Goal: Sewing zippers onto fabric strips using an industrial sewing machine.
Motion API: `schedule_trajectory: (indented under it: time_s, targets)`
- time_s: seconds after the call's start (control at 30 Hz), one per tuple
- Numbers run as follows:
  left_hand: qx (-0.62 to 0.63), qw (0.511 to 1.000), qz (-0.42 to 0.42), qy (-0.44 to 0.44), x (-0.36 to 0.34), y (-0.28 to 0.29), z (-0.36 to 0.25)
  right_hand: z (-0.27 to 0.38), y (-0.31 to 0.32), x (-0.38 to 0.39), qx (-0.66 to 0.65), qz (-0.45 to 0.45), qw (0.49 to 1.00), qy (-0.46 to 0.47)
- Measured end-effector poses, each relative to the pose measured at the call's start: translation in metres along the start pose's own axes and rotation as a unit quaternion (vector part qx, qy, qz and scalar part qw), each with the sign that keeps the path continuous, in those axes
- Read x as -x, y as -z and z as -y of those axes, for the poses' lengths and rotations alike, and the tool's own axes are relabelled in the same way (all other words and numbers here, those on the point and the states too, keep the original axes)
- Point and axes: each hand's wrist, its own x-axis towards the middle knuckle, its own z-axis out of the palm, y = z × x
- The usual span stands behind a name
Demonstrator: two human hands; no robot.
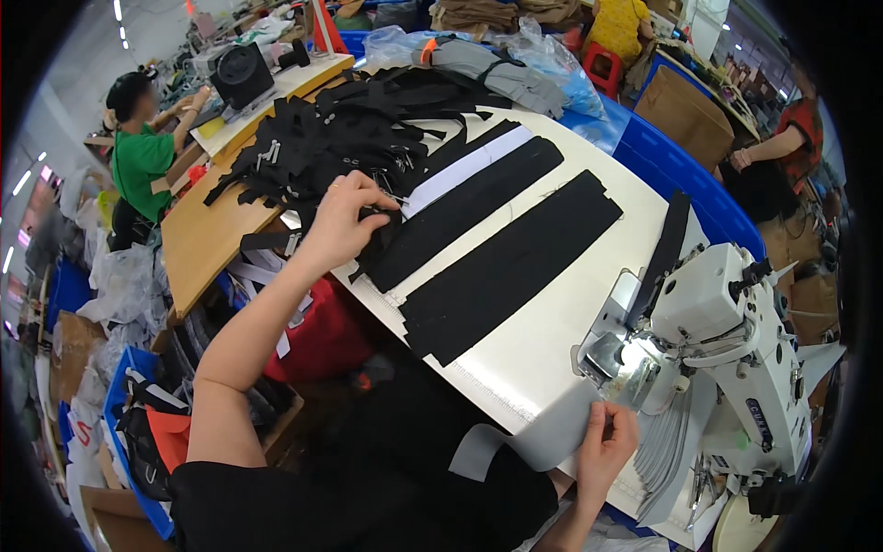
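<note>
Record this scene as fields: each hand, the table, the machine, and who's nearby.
Left hand: at the edge of a black fabric pile; grip unclear
Right hand: pinching a grey strip
Table: white, with black panels and a white strip
Machine: white sewing machine, at right
Nearby: person in green; person in yellow; person in red

The person wears a black fabric top [331,501], its short black left sleeve [213,492] ending above the elbow; left forearm [262,322] and right forearm [578,515] are bare.
</note>
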Motion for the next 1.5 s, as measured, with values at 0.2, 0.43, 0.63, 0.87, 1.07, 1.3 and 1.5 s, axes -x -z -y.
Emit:
schedule_trajectory:
  time_s: [0.2, 0.43, 0.63, 0.87, 1.07, 1.3, 1.5]
  targets:
    - [0.001, 1.000, 0.015, -0.024, 0.006, 0.014, 0.020, 0.009, 0.002, 0.001, 0.009, 0.020, 0.999, -0.048]
    - [0.218, 0.962, -0.158, -0.042, -0.002, -0.003, -0.041, 0.014, 0.003, 0.012, -0.219, 0.045, 0.972, -0.064]
    - [0.363, 0.910, 0.114, -0.162, 0.051, -0.057, -0.136, 0.052, -0.015, 0.018, -0.519, 0.254, 0.807, -0.120]
    - [0.494, 0.814, 0.298, 0.063, 0.075, -0.057, -0.157, 0.070, -0.024, 0.021, -0.497, 0.234, 0.809, -0.210]
    - [0.510, 0.596, 0.556, 0.273, 0.069, -0.061, -0.151, 0.076, 0.004, 0.045, -0.489, 0.210, 0.826, -0.183]
    - [0.629, 0.610, 0.284, 0.389, 0.045, -0.097, -0.178, 0.070, 0.030, 0.080, -0.375, 0.363, 0.849, -0.077]
    - [0.569, 0.724, 0.351, 0.169, 0.056, -0.099, -0.192, 0.030, 0.050, 0.092, -0.218, 0.293, 0.931, -0.009]
